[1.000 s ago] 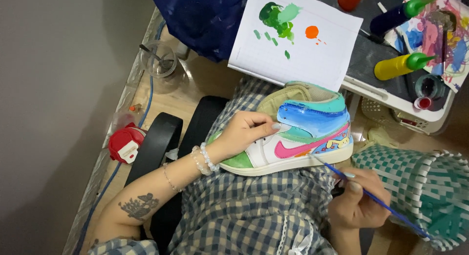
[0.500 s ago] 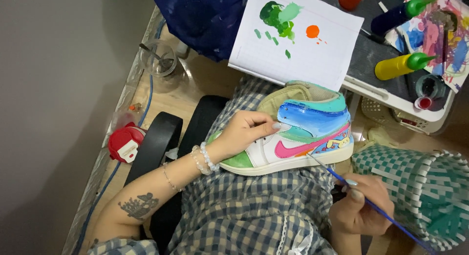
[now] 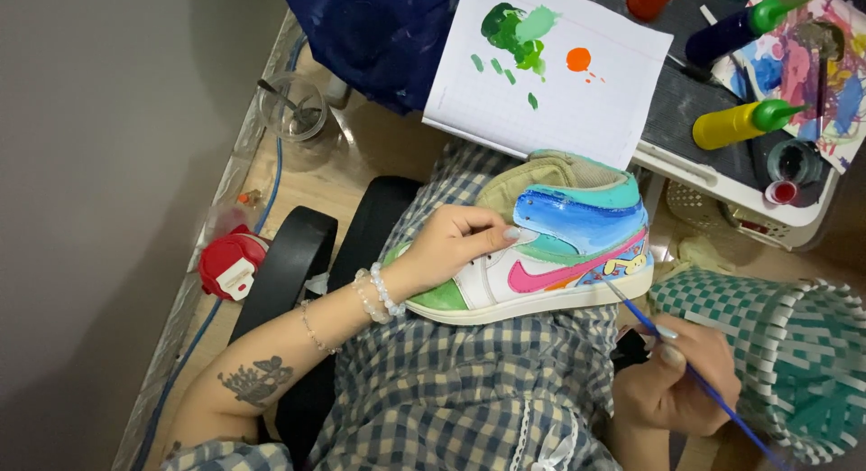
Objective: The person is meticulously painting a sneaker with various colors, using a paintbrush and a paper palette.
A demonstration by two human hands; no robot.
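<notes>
— So, look at the lap first: the shoe (image 3: pixel 541 250) lies on its side across the checked dress (image 3: pixel 451 390). Why not on the desk?

— I think the lap keeps it close and low, so the side panel faces up to the brush (image 3: pixel 649 331). The left hand (image 3: pixel 451 245) is spread over the laces part, fingers pressing down, gripping the shoe so it does not roll.

— And the right hand (image 3: pixel 672 385)?

— It is closed around the thin blue brush like around a pen, low on the handle. The tip touches the shoe near the sole edge at the heel, beside the pink shape. A grip so near the tip probably gives control for small details.

— What is the woven thing beside that hand?

— A green and white basket (image 3: pixel 794 363), just next to the knee.

— Farther away I see paper.

— Yes, a white sheet (image 3: pixel 577 101) hangs over the desk edge, with green and orange blobs; it seems to serve as palette, within reach. Behind it stand a yellow bottle (image 3: pixel 735 124) and a dark blue bottle (image 3: pixel 731 33), both with green caps. On the floor at the left are a glass (image 3: pixel 293 106) and a small red thing (image 3: pixel 227 263); I cannot tell what that is.
</notes>
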